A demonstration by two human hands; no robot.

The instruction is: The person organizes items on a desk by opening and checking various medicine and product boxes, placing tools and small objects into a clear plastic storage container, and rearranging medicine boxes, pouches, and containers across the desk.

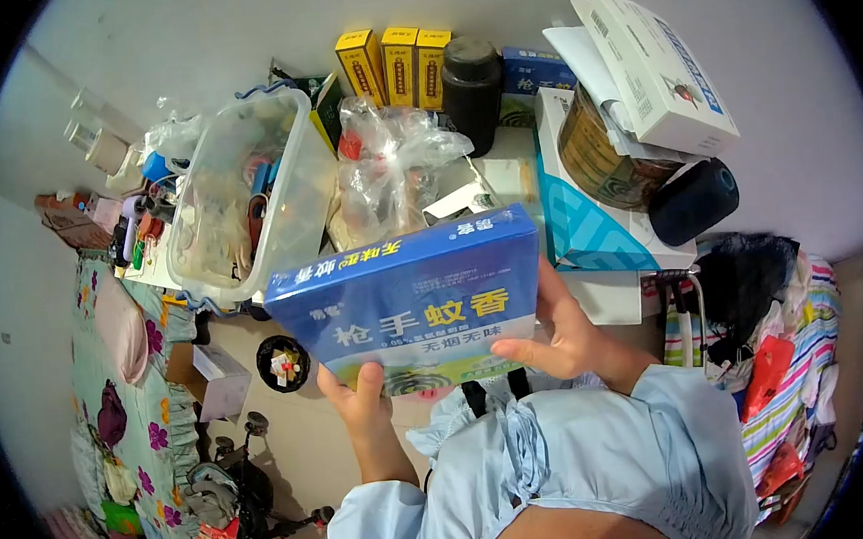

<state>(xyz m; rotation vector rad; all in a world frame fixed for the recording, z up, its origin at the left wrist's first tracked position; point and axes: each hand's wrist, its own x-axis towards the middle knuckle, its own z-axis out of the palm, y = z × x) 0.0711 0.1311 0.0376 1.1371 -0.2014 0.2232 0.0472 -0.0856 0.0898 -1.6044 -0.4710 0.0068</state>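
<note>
A blue box (414, 305) with yellow and white lettering and a green lower edge is held up in front of my body, tilted a little. My left hand (360, 394) grips its lower left corner, the thumb on the front face. At the right end my right hand (554, 331) holds the box, its thumb across the front near the lower edge. Behind the box lie a clear plastic bag (395, 163) and a lidless clear bin (295, 214) with mixed items.
Yellow boxes (401, 66), a dark jar (472, 94) and another blue box (535, 68) stand along the wall. A white box (652, 78) rests on a brown canister (597, 156) beside a black cylinder (694, 201). A small bin (284, 364) and a stroller (252, 488) are on the floor.
</note>
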